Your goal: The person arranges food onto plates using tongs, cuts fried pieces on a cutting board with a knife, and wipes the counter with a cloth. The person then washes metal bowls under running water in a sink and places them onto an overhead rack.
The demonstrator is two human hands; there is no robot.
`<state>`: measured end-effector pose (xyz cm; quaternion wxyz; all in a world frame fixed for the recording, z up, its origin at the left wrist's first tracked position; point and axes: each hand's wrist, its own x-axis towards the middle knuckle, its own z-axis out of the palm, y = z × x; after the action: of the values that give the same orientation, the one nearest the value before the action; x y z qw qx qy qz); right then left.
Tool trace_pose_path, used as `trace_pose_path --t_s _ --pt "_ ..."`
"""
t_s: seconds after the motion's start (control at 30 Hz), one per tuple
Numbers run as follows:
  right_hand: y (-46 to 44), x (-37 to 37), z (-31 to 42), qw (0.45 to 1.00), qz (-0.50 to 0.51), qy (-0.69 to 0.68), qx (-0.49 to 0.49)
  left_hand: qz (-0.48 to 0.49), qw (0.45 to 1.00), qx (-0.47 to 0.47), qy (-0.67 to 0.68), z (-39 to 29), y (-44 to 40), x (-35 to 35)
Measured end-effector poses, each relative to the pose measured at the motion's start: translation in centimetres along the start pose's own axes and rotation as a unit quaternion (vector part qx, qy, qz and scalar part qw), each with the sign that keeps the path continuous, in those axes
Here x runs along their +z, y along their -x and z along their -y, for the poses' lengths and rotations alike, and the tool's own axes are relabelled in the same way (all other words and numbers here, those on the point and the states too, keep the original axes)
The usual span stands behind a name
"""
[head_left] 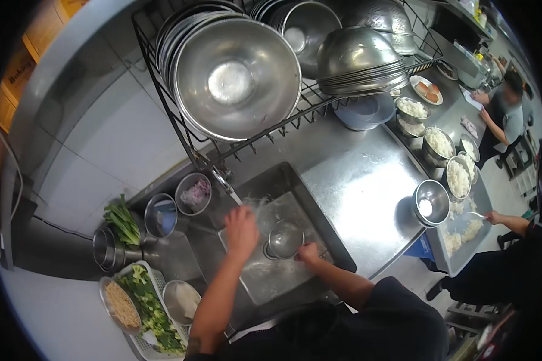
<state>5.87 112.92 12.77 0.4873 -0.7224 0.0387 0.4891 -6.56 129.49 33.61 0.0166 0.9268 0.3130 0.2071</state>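
Over the sink (271,289), my right hand (308,253) grips the rim of a small metal bowl (286,239), its fingers closed on the edge. My left hand (241,228) is held beside the running water near the faucet (226,183), to the left of the bowl; its fingers are blurred, and nothing can be made out in it. Another round rim shows just under the bowl in the sink.
A wire rack (310,105) above holds large metal bowls (238,78). Greens (123,222), a bowl of pink pieces (196,192) and a broccoli basket (156,271) stand left. Rice bowls (438,142) and a rice tray (491,256) are right, near two people.
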Motion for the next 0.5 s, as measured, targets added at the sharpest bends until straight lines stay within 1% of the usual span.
trace_pose_path --t_s 0.03,0.07,0.1,0.13,0.2,0.23,0.27,0.33,0.4,0.47,0.5 --pt "-0.4 1.3 -0.6 1.000 0.019 -0.014 0.001 -0.003 1.000 0.005 -0.006 -0.6 -0.2 -1.0" --pt "-0.1 2.4 -0.6 1.000 0.023 -0.018 -0.002 -0.010 0.997 0.079 0.018 -1.6 -0.4 -2.0" --pt "0.2 3.4 -0.6 0.999 0.034 -0.014 -0.033 -0.017 0.988 0.151 0.042 -2.7 -0.4 -3.3" --pt "0.5 4.2 -0.6 0.997 0.045 -0.009 -0.064 -0.019 0.988 0.151 0.036 -4.0 -0.9 -5.2" --pt "-0.7 5.8 -1.9 0.996 0.051 0.008 -0.073 -0.118 0.954 0.268 0.063 -7.3 -3.1 -10.5" --pt "-1.1 6.1 -2.5 0.995 0.052 0.024 -0.078 -0.163 0.936 0.304 0.069 -8.8 -4.1 -13.9" --pt "-0.8 5.8 -2.5 0.994 0.053 0.024 -0.088 -0.209 0.913 0.341 0.073 -10.5 -5.2 -17.4" --pt "-0.1 5.1 -3.2 0.996 0.051 0.008 -0.072 -0.307 0.856 0.407 0.085 -12.8 -7.0 -23.0" --pt "0.3 3.9 -4.1 0.995 0.063 0.009 -0.074 -0.437 0.765 0.471 0.046 -14.2 -10.3 -25.8" --pt "0.7 1.4 -5.4 0.996 0.080 0.013 -0.047 -0.484 0.741 0.464 0.034 -15.8 -14.9 -27.3" --pt "1.0 0.6 -6.2 0.996 0.087 0.012 -0.027 -0.491 0.756 0.433 0.005 -16.5 -17.9 -27.5"
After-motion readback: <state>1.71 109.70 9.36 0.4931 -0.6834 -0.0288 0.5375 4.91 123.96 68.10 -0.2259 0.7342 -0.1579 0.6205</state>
